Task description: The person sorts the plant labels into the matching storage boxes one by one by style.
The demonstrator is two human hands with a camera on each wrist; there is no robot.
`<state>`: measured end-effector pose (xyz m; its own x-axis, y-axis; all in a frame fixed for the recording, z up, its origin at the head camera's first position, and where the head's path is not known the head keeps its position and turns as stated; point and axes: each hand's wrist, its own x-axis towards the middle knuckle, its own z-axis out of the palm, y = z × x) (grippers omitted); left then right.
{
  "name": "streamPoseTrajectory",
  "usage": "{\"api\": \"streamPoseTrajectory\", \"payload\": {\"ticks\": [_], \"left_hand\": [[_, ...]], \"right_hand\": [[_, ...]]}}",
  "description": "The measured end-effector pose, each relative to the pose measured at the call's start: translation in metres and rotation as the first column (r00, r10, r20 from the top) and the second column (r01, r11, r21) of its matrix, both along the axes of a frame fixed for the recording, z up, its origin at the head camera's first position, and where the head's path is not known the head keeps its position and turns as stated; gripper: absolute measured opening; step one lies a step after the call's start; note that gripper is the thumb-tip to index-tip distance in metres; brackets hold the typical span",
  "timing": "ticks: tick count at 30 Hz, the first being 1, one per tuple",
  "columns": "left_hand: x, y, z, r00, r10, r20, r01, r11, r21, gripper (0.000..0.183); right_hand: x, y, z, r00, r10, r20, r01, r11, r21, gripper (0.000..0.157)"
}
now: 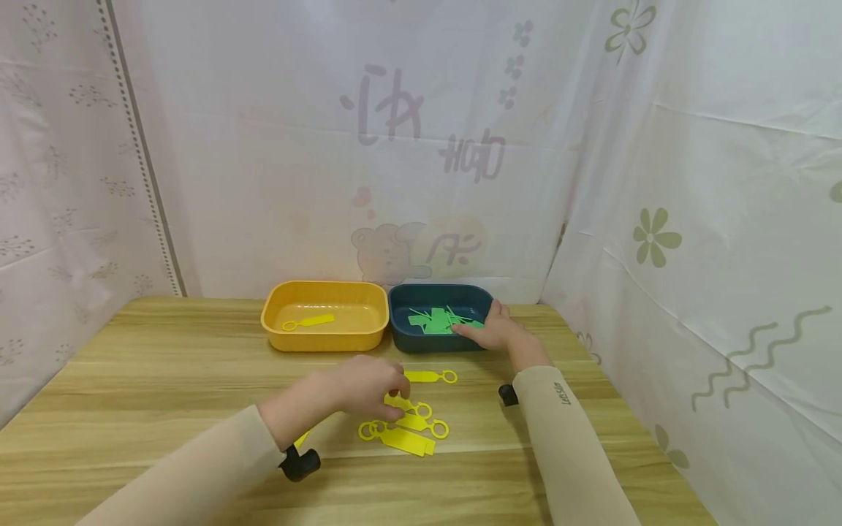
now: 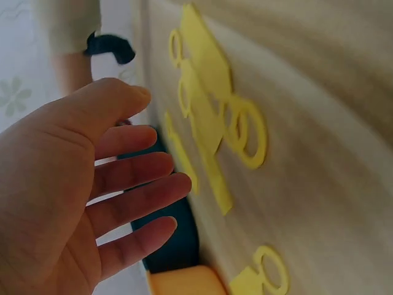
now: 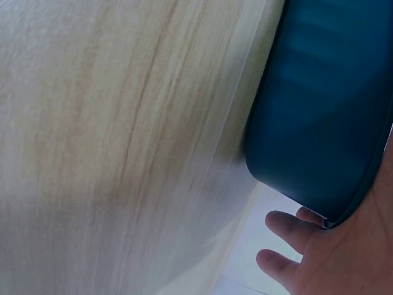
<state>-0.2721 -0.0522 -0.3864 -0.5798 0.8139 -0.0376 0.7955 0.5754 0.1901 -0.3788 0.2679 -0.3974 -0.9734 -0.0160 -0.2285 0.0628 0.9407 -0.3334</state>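
Note:
My left hand (image 1: pixel 370 385) hovers above a loose cluster of flat yellow ring-ended tags (image 1: pixel 406 440), fingers slightly bent with nothing between them. In the left wrist view the fingers (image 2: pixel 144 203) are spread apart, close over the yellow tags (image 2: pixel 206 110). My right hand (image 1: pixel 495 330) straddles the right end of a dark blue bin (image 1: pixel 421 343), thumb on the inner side and fingers outside. From the right wrist, the palm lies against the bin's rim (image 3: pixel 362 200). Green tags (image 1: pixel 439 321) with thin tails lie inside that bin.
A yellow bin (image 1: pixel 322 342) stands left of the blue one and holds one yellow tag (image 1: pixel 317 320). Another yellow tag (image 1: pixel 424 377) lies nearer the blue bin. Part of one more shows by the left wrist. Patterned curtains (image 1: pixel 276 161) hang behind the wooden table (image 1: pixel 164 380).

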Motion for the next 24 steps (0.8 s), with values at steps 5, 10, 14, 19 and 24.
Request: {"api": "streamPoseTrajectory", "payload": {"ticks": [5, 10, 14, 19, 24], "left_hand": [[0.007, 0.005, -0.006, 0.998, -0.056, 0.008, 0.056, 0.998, -0.021, 0.025], [0.01, 0.007, -0.009, 0.998, -0.069, 0.014, 0.069, 0.997, -0.032, 0.025], [0.012, 0.009, -0.013, 0.998, -0.061, 0.019, 0.062, 0.996, -0.056, 0.027], [0.016, 0.009, -0.014, 0.998, -0.066, 0.022, 0.068, 0.994, -0.084, 0.025], [0.017, 0.01, -0.014, 0.997, -0.074, 0.036, 0.077, 0.993, -0.087, 0.021]], "right_hand": [[0.002, 0.0, 0.001, 1.0, 0.003, -0.002, -0.003, 1.0, -0.003, 0.145], [0.001, 0.0, -0.001, 1.0, -0.001, -0.012, 0.001, 1.0, 0.021, 0.141], [0.002, 0.001, -0.002, 1.0, 0.001, -0.011, 0.0, 1.0, 0.028, 0.142], [-0.004, 0.002, -0.004, 1.0, -0.009, -0.002, 0.009, 1.0, 0.021, 0.147], [-0.009, 0.004, -0.007, 1.0, -0.016, 0.002, 0.016, 1.0, 0.021, 0.151]]}}
